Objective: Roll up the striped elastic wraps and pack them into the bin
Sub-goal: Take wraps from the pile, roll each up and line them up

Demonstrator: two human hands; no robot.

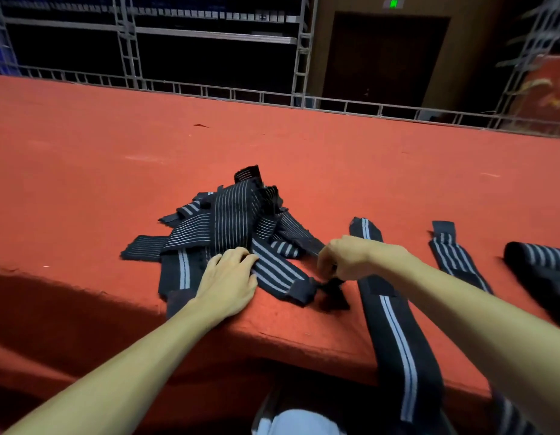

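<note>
The pile of striped elastic wraps (231,221) sits in a loose tangle on the red table (84,171), close to the near edge, and both hands are in on it. The left hand (228,279) lies flat on the pile's near side, fingers straight and close together, pressing down on the fabric. The right hand (344,257) hovers just right of the pile, fingers curled down and pinching a dark end tab (333,285); which wrap that tab belongs to, I can't tell. Beside that hand, a long wrap (390,324) lies stretched out flat and hangs over the table's front edge. Further right there's a shorter wrap (454,255) laid flat, and at the far right a bundled wrap (539,262), partly cut off. Behind the table runs a metal truss (209,89), with a dark door (385,58) beyond under a green sign (393,2).
</note>
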